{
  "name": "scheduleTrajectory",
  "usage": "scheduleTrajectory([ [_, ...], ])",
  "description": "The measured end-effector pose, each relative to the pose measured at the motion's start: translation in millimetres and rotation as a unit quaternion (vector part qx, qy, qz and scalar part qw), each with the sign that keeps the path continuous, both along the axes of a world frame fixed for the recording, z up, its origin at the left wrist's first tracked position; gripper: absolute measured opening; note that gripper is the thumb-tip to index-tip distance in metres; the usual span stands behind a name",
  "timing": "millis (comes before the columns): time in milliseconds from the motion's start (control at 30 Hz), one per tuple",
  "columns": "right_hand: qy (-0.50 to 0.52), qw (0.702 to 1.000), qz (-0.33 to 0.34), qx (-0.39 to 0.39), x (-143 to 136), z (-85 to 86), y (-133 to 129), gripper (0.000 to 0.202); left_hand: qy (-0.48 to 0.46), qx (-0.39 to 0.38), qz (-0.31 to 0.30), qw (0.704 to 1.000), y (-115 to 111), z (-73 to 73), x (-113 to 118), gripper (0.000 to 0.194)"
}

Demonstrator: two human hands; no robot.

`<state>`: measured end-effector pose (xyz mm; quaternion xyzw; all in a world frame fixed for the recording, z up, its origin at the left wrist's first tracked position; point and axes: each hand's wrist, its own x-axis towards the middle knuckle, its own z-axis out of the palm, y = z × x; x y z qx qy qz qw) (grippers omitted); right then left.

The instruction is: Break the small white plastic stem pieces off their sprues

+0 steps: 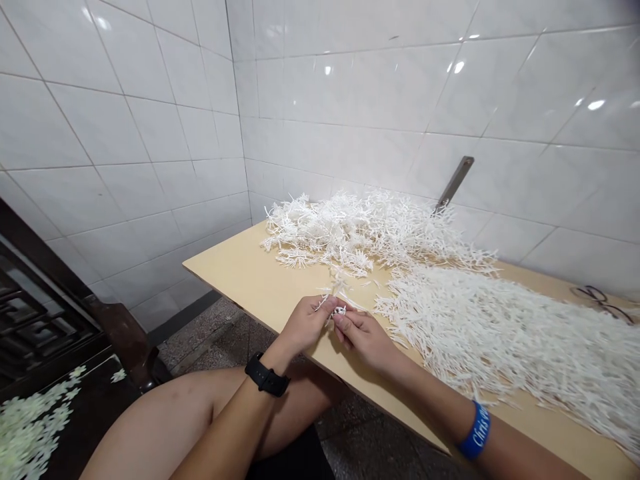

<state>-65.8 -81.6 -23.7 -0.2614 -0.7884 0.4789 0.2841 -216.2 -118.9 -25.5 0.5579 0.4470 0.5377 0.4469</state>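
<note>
Over the near edge of the board, my left hand [309,325] and my right hand [367,339] meet with thumbs and fingertips pinched together. Between them is a small white branched sprig [340,311], apparently plastic; its exact shape is partly covered by my fingers. Thin white strands stick out above my left thumb. Just beyond my hands, a few loose white sprigs [339,281] lie on the board. To the right of my right hand spreads a wide heap of thin white strands [495,327].
A tan tabletop [235,263] stands against the tiled wall. Bunched white sprigs [360,230] are piled along its back. A metal strip [455,183] leans on the wall, and glasses [603,301] lie at right. Pale green flower pieces [35,427] rest on a dark wooden chair [95,393].
</note>
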Motion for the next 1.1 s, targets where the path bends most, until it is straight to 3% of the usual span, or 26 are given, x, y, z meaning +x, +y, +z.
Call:
scheduleTrajectory([
  [200, -0.062, 0.995, -0.004, 0.081, 1, 2.8, -5, 0.052, -0.072, -0.038, 0.079, 0.993, 0, -3.6, 8, 0.043],
  [333, -0.096, 0.987, 0.047, 0.121, 7, 5.3, -9, 0.044, -0.221, -0.076, 0.190, 0.954, 4, -1.9, 8, 0.042],
  [467, -0.075, 0.989, 0.014, 0.129, 14, 10.9, -1, 0.036, -0.228, -0.077, 0.142, 0.960, 6, 0.6, 8, 0.046],
  [633, -0.122, 0.969, -0.104, 0.186, 22, 12.0, 20, 0.027, -0.244, -0.055, 0.139, 0.958, 6, -0.6, 8, 0.044],
  [933, -0.171, 0.913, -0.167, 0.330, 42, 0.8, 47, 0.047, -0.277, -0.056, 0.148, 0.948, 8, -5.4, 3, 0.040],
  [1033, -0.120, 0.923, -0.200, 0.305, 42, 4.2, 43, 0.046, -0.284, -0.060, 0.147, 0.946, 7, -3.0, 3, 0.041],
  [1100, -0.057, 0.951, -0.200, 0.228, 37, 6.8, 34, 0.040, -0.286, -0.061, 0.145, 0.945, 6, -1.3, 3, 0.041],
])
